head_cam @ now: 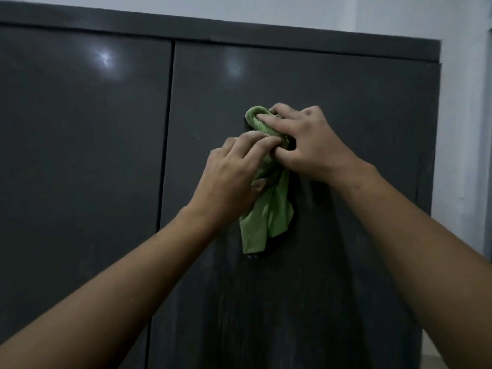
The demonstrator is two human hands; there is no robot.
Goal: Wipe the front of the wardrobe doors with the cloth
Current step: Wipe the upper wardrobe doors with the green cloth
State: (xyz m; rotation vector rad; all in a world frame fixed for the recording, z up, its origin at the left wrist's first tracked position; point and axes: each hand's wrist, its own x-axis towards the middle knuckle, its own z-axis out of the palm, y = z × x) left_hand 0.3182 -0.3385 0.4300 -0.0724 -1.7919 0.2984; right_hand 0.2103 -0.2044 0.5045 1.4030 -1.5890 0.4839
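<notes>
Head view: a dark grey, glossy, flat-fronted wardrobe [292, 35] fills the frame, its two doors parted by a thin vertical seam [167, 155]. A crumpled green fabric cloth [269, 217] is held against the right door [359, 222], about mid-height in the picture. Its upper part is bunched into a roll and its lower part hangs loose down the panel.

The person's right hand [306, 145] sits on top of the roll. Its fingers curl over it, with the forefinger laid along the fold and the thumb tucked in below. The left hand [231, 169] pinches the middle of the cloth, fingers bent together over the fabric and thumb beneath it. The two hands meet at the fingertips.

A darker patch shows behind the cloth's edges; whether it is a handle or only shadow cannot be told. The left door [80, 169] carries a bright reflection [105, 59] near its top. A pale wall [468, 129] stands to the right of the wardrobe.

The step in hand looks like gathering the cloth into a pad against the right door, not a wiping stroke. Faint dull streaks lower on that door suggest much of it is not yet wiped. The next move calls for one hand to take a firm hold on a flat wad. Broad, overlapping strokes under even pressure would then cover this panel and afterwards the left door.
</notes>
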